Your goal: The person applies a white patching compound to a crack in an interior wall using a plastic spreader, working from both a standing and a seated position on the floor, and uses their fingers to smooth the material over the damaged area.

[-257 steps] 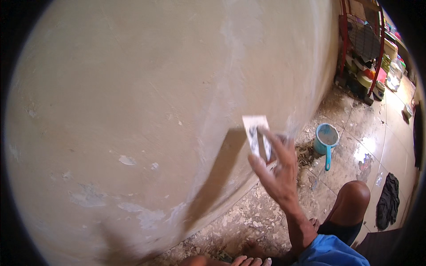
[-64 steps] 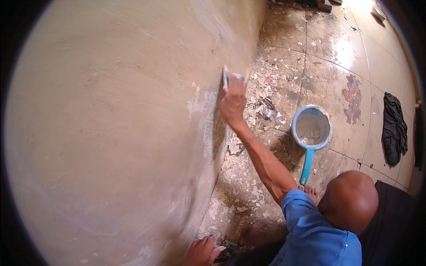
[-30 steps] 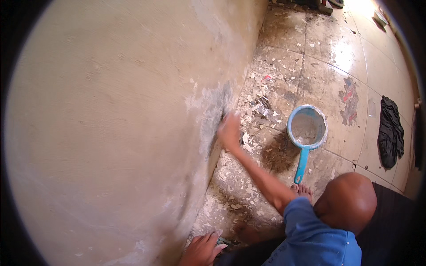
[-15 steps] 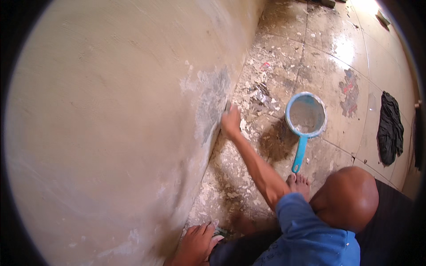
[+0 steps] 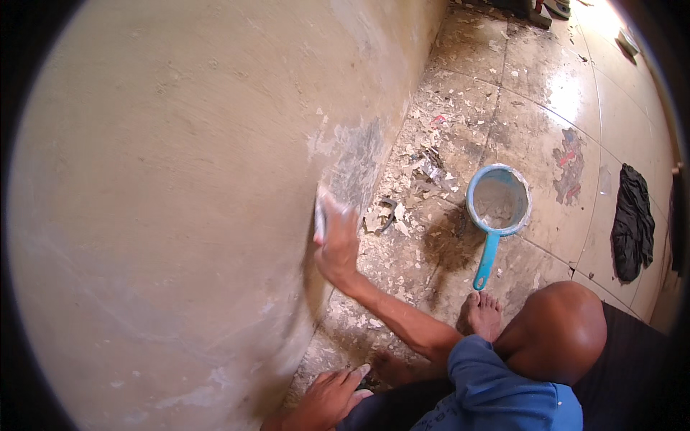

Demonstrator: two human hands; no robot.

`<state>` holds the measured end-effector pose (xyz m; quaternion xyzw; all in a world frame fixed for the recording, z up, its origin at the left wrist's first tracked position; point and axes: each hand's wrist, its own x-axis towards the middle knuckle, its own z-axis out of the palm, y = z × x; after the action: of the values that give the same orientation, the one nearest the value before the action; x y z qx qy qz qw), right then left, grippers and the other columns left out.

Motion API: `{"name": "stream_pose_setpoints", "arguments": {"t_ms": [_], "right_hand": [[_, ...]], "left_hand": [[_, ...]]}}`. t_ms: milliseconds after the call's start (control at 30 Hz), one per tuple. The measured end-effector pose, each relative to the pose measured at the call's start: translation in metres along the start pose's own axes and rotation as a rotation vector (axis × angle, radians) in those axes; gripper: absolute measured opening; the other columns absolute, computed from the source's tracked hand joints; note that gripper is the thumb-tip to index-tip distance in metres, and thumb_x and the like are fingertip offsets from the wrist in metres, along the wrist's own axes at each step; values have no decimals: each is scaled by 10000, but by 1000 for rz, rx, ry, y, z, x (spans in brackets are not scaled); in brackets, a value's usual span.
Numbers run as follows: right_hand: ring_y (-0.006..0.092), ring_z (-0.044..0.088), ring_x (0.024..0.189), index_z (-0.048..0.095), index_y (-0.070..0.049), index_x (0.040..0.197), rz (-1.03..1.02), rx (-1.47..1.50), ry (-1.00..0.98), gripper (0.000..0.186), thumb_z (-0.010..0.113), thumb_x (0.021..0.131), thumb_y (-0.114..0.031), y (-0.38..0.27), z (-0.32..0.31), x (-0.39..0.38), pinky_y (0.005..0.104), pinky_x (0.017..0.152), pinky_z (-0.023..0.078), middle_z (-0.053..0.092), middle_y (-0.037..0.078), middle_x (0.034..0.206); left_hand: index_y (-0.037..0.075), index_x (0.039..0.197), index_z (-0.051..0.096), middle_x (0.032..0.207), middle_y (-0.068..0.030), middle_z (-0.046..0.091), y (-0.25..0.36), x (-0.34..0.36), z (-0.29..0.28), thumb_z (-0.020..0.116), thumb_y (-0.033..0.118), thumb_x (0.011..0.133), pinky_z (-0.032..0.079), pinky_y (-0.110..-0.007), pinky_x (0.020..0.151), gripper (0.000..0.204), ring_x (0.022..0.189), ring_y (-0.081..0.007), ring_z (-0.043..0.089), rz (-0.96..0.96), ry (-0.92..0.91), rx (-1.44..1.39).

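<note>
My right hand (image 5: 338, 248) presses against the lower part of the beige wall (image 5: 180, 179), closed on a flat whitish piece with a reddish edge (image 5: 320, 215); blur hides its kind. Just above it is a grey, worn patch (image 5: 356, 161) on the wall. My left hand (image 5: 330, 395) is low beside the wall's base, near my dark-clothed leg. Its fingers are bent, with whitish dust on them, and a small dark thing shows between thumb and fingers, mostly hidden.
Paint flakes (image 5: 417, 215) litter the tiled floor along the wall, with a dark curved strip (image 5: 389, 214) among them. A blue long-handled dipper (image 5: 487, 262) with greyish residue stands before my bare foot (image 5: 480, 316). Black crumpled plastic (image 5: 632, 223) lies at right.
My right hand has moved from the wall's bottom edge down and left onto the wall face. The whitish piece and the dark curved strip now show. My left hand stays low by the wall.
</note>
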<state>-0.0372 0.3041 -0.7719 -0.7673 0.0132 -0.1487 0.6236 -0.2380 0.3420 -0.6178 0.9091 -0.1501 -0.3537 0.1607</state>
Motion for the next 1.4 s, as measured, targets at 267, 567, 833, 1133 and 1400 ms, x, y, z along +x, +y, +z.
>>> {"name": "stream_pose_setpoints", "arguments": {"t_ms": [267,567,833,1133,1400], "right_hand": [[516,435,1173,441,17,1289,395,-18,26,434,554,881,-77,65,-6,65,551,981,387,440,350,1244],[416,504,892,516,41,959,359,-45,68,125,496,852,-21,142,-3,74,492,807,415,487,253,992],[407,506,1067,512,46,1165,322,-120,82,322,565,862,-50,129,-17,90,490,908,419,512,274,1121],[93,521,652,598,-44,945,686,1252,199,219,687,899,-240,80,-32,60,257,546,398,608,11,833],[73,404,487,590,-91,793,795,956,-101,255,703,886,-300,130,-10,80,255,424,295,496,-41,634]], "left_hand": [[-15,1168,553,1109,-203,619,10,-4,-5,629,266,888,432,-402,910,404,1051,-354,583,-36,-22,41],[-25,1126,573,1077,-202,631,13,-13,-4,670,238,850,458,-434,861,393,999,-355,605,-4,86,82],[6,1311,491,1142,-217,594,7,-23,6,579,218,904,433,-437,935,467,1061,-376,557,-94,109,101],[-9,1264,519,1138,-217,594,2,-31,0,566,210,907,431,-444,939,421,1063,-389,554,-143,93,39],[-37,1203,540,1098,-217,606,1,-25,-4,635,198,855,448,-434,893,431,1007,-376,574,-53,162,20]]}}
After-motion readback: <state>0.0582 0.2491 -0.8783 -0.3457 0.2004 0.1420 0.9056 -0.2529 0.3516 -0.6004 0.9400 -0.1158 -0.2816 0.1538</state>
